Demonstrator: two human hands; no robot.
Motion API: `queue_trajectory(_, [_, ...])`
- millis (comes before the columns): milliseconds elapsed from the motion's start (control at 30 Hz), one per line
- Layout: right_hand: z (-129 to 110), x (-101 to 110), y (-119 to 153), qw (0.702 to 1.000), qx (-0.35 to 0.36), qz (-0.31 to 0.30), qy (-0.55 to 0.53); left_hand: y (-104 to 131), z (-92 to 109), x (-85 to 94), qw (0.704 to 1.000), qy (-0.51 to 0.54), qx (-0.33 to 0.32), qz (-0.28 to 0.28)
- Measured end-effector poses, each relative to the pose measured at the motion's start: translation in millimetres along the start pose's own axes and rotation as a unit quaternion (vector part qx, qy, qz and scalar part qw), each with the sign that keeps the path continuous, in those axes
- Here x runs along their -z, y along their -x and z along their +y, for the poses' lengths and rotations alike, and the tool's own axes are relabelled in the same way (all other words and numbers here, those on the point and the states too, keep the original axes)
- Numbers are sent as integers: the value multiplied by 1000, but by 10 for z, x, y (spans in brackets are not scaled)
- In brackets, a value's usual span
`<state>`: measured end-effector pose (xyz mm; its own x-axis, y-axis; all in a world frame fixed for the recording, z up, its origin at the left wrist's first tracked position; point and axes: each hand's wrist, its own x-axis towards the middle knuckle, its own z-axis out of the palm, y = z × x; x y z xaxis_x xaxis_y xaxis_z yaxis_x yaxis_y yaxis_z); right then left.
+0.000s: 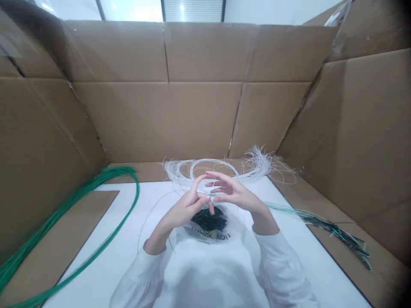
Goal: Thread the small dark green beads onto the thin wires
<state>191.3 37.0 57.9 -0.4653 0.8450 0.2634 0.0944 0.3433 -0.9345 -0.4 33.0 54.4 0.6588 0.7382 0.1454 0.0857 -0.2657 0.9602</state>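
Over the white board, my left hand [189, 205] and my right hand [236, 192] meet with their fingertips close together. Between them is a small piece of green strand [212, 195], pinched by the left thumb and finger; the right thumb and forefinger are at its other side. The right hand's remaining fingers are curved and apart. Just below the hands lies a clear plastic bag [236, 226] with dark green small pieces [208, 220] inside. A thin pale wire [140, 231] curves from near the hands to the left.
Cardboard walls [128, 115] enclose the white board [118, 214]. A long green strand bundle [77, 192] curves along the left. White strands [180, 169] lie coiled at the back. Pale green strands with dark beaded ends [346, 239] extend to the right.
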Motion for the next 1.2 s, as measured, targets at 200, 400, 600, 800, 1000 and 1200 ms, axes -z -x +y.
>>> queue_trajectory(200, [-29, -88, -11, 986, -17, 160, -49, -35, 20, -37, 997, -68, 10, 34])
queue_trajectory(400, [-69, -76, 2, 984, -35, 166, -45, -48, 34, -46, 990, -129, 4, 51])
queue_trajectory(600, [-93, 63, 25, 968, -28, 248, -35, -58, -28, -21, 993, -106, 8, 43])
queue_trajectory(800, [-114, 189, 98, 966, -42, 255, 15, -65, -48, 11, 995, -81, -3, 57])
queue_trajectory(1000, [-95, -13, 25, 979, -80, 178, -50, -82, -69, -28, 992, -105, -8, 76])
queue_trajectory(1200, [-75, -120, -42, 956, -71, 252, -129, -85, -90, -42, 988, -122, -9, 93])
